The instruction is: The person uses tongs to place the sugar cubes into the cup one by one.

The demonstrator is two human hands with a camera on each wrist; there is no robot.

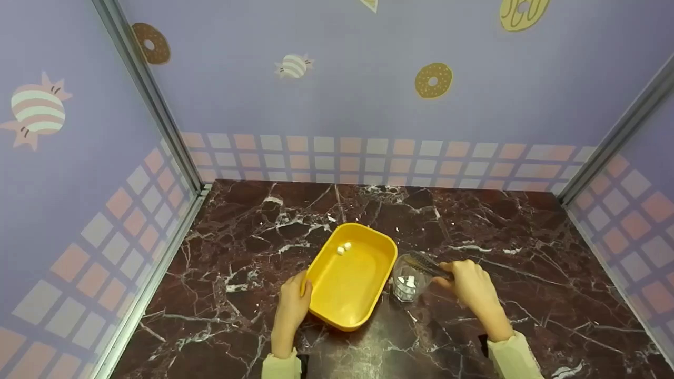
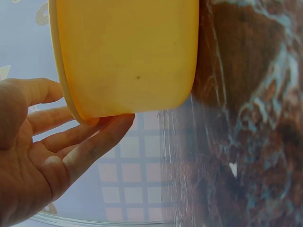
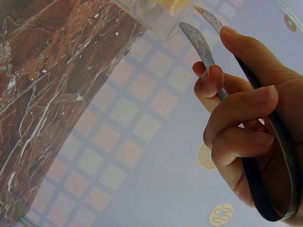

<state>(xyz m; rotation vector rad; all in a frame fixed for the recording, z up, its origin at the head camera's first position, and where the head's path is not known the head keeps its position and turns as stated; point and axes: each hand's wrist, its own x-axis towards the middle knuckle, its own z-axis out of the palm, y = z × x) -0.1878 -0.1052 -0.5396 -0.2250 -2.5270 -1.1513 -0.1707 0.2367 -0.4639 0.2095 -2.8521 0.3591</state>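
Note:
A yellow rectangular tub [image 1: 345, 300] sits on the dark marbled table. Inside it, near the far left, lie two small white pieces [image 1: 341, 250]. My left hand [image 1: 293, 302] grips the tub's left side at the rim; the left wrist view shows its fingers [image 2: 102, 144] against the outer wall. Right of the tub stands a clear cup [image 1: 403, 290] with several white pieces in the bottom. Metal tongs [image 3: 199, 45] with perforated tips are held in my right hand [image 1: 473, 287]. Their tips are parted with nothing between them, and they overlap the cup's opening in the head view.
Small white crumbs are scattered over the marbled tabletop [image 1: 247, 316]. A purple back wall [image 1: 358, 105] with printed sweets and checks encloses the far side. Side panels with metal frame posts [image 1: 152, 105] stand to left and right.

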